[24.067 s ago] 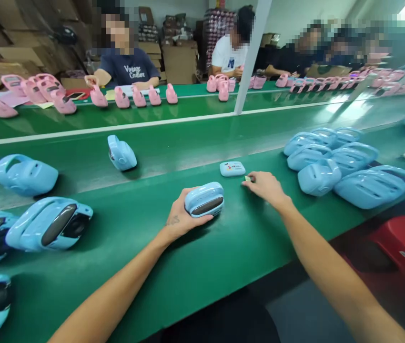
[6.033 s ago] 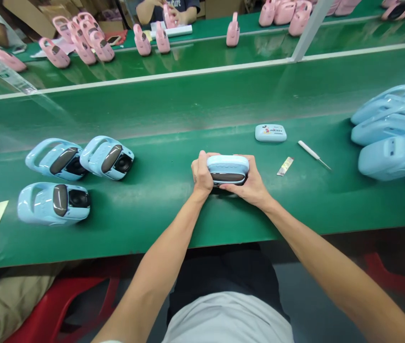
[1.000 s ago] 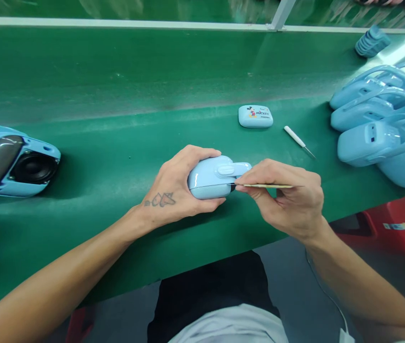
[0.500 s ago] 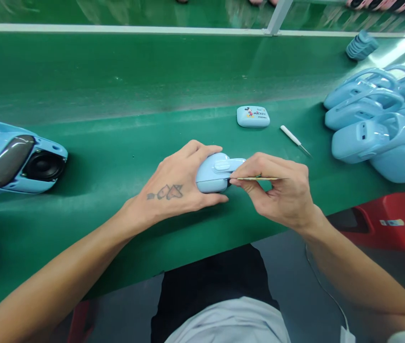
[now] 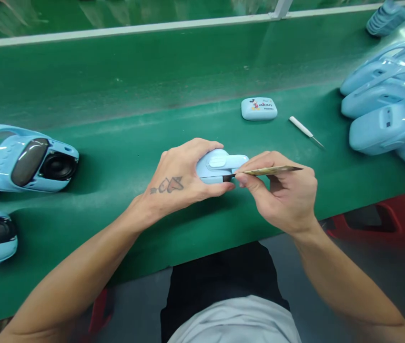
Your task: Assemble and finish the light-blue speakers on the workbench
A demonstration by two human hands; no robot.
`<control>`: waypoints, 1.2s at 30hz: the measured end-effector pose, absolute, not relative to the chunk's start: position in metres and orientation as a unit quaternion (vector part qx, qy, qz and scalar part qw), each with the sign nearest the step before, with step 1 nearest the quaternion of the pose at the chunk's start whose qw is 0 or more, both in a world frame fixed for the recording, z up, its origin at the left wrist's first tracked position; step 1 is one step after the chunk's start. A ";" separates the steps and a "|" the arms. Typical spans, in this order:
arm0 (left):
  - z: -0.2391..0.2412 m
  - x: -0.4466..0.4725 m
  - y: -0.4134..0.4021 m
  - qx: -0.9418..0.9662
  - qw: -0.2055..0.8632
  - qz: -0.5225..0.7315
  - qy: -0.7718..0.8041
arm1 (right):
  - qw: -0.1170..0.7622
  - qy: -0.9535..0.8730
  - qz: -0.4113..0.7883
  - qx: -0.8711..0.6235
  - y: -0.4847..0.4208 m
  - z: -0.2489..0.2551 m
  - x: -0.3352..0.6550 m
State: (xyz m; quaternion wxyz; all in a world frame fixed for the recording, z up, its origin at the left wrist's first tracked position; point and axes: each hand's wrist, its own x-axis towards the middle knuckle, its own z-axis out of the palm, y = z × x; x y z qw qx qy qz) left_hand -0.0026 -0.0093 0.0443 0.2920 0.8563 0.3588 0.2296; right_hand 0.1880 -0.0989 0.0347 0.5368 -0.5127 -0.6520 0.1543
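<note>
My left hand [image 5: 183, 178] is wrapped round a small light blue speaker [image 5: 217, 166] and holds it down on the green table [image 5: 124, 157]. My right hand [image 5: 283, 193] pinches a thin flat strip [image 5: 272, 170] between thumb and fingers. The strip's tip meets the speaker's right end, at the seam by its dark front. Most of the speaker's body is hidden under my left fingers.
A small blue printed cover plate [image 5: 258, 108] and a white-handled pick tool [image 5: 306, 132] lie beyond my hands. A heap of blue speaker shells [image 5: 388, 107] fills the right side. Blue speakers with dark grilles [image 5: 27, 159] lie at the left. A red stool [image 5: 384, 221] stands below the table edge.
Both hands stay on the speaker. The strip's free end has tipped slightly upward, and the view has shifted so the shells and plate sit further right.
</note>
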 end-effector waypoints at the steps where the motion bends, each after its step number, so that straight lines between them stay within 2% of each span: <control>1: 0.045 -0.003 -0.009 0.856 0.292 0.230 0.358 | 0.537 -0.654 0.152 -0.510 -0.099 0.034 0.187; 12: 0.047 -0.002 -0.009 0.854 0.294 0.220 0.369 | 0.553 -0.627 0.156 -0.525 -0.101 0.033 0.180; 16: 0.048 -0.004 -0.009 0.865 0.279 0.201 0.364 | 0.592 -0.557 0.233 -0.534 -0.107 0.029 0.174; 22: 0.056 -0.004 -0.012 0.888 0.263 0.162 0.340 | 0.699 -0.389 0.367 -0.474 -0.117 0.019 0.163; 28: 0.060 -0.003 -0.011 0.884 0.262 0.143 0.359 | 0.712 -0.337 0.330 -0.520 -0.122 0.014 0.147; 36: 0.059 -0.005 -0.005 0.881 0.270 0.128 0.368 | 0.716 -0.322 0.352 -0.510 -0.114 0.010 0.134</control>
